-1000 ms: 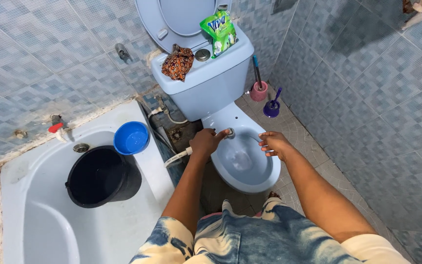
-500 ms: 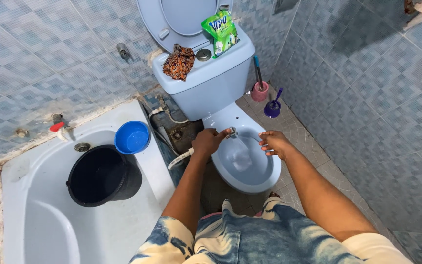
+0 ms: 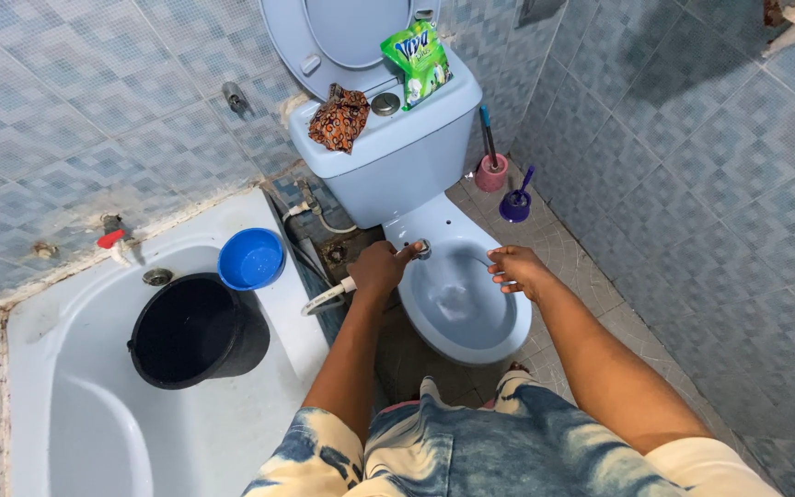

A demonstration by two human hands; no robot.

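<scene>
1. Nothing is shifting since the earlier frame: both hands are staying at the toilet bowl [image 3: 508, 322].
2. Spray nozzle [image 3: 420, 248] is lying crosswise, head pointing right over the bowl.
3. Left hand [image 3: 381, 269] grip is closing round its handle; nozzle is protruding beyond the fingers.
4. Right hand [image 3: 517, 271] is resting spread on the rim.

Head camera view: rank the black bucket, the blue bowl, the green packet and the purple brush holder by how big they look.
1. black bucket
2. blue bowl
3. green packet, close to the bowl and farther off, so unsure
4. purple brush holder
</scene>
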